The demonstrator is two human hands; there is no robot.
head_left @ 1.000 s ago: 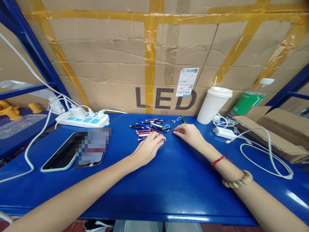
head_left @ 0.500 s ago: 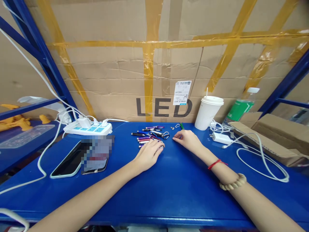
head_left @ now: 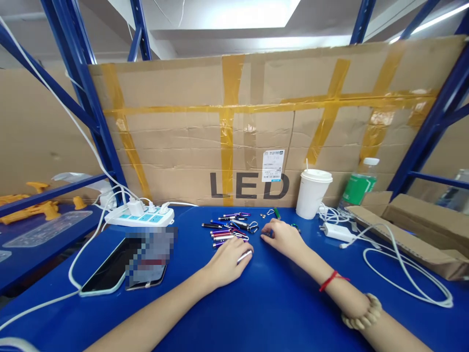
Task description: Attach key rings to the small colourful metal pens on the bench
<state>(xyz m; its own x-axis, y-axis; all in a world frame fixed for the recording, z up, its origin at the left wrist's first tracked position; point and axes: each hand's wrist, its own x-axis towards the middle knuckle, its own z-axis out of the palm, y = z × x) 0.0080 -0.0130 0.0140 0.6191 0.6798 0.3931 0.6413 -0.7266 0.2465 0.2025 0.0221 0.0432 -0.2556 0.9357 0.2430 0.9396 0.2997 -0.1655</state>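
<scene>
As the view tips upward, a silver tube (head_left: 244, 256) shows clamped in the left hand (head_left: 227, 262); handling seems little advanced. Right hand (head_left: 283, 239) curled near penlights (head_left: 240, 224), grip hidden.

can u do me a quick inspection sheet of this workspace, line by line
Surface: blue tabletop; spills: nothing seen.
Things at hand: slim coloured tubes, some with clips, bunched just beyond the left hand; a green tube beyond the right hand.
Hands: left has a silvery rod at its fingers, partly hidden; right is curled, contents unclear.
Clutter: phone, white cup, bottle, open cardboard box.
Cables: white, at both sides; plugs in the power strip.
Surroundings: LED-printed cardboard, blue metal frame; other people: nothing seen.
</scene>
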